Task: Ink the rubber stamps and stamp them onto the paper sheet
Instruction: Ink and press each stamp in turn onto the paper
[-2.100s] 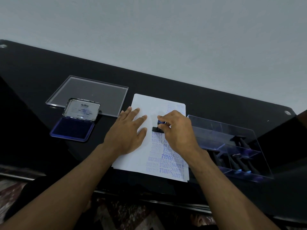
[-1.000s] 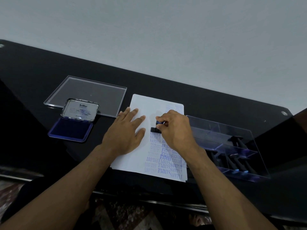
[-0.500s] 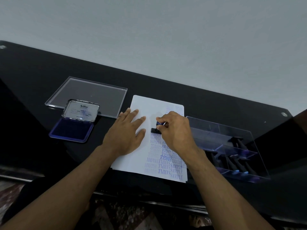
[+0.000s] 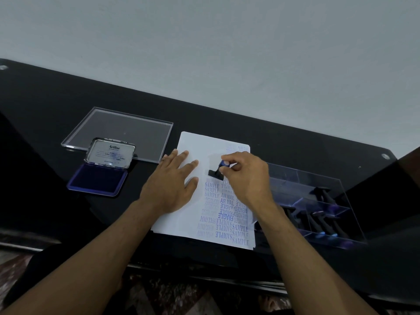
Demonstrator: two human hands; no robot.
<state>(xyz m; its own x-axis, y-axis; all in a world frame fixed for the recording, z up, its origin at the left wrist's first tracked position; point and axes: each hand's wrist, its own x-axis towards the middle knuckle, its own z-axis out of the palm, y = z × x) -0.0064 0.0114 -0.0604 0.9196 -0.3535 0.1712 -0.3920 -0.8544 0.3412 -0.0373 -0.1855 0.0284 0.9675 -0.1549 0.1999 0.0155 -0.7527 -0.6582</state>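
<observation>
- At far left the ink pad (image 4: 97, 181) lies open on the black table (image 4: 45, 105), its dark blue bed bare and its lid (image 4: 110, 153) tipped up behind it. A clear plastic lid (image 4: 127, 128) lies flat just beyond.
- The left hand (image 4: 171, 185) rests flat on the left part of the paper sheet (image 4: 195, 144), fingers straight and spread, pinning it down and holding nothing.
- The sheet lies mid-table; its right half is packed with blue prints (SAMPLE, AIR MAIL, FRAGILE), its left half and upper part mostly blank.
- The right hand (image 4: 246, 178) pinches the blue knob of a rubber stamp (image 4: 219, 170) between thumb and curled fingers. The black base sits on the sheet just above the topmost SAMPLE print; whether it is fully pressed or just lifting, I cannot tell.
- So the step in hand is the stamping itself. Next, I judge, comes a straight lift to avoid smearing, then either re-inking at the pad or a swap.
- At far right a clear compartment box (image 4: 318, 201) holds more stamps (image 4: 322, 220), close for that swap.
</observation>
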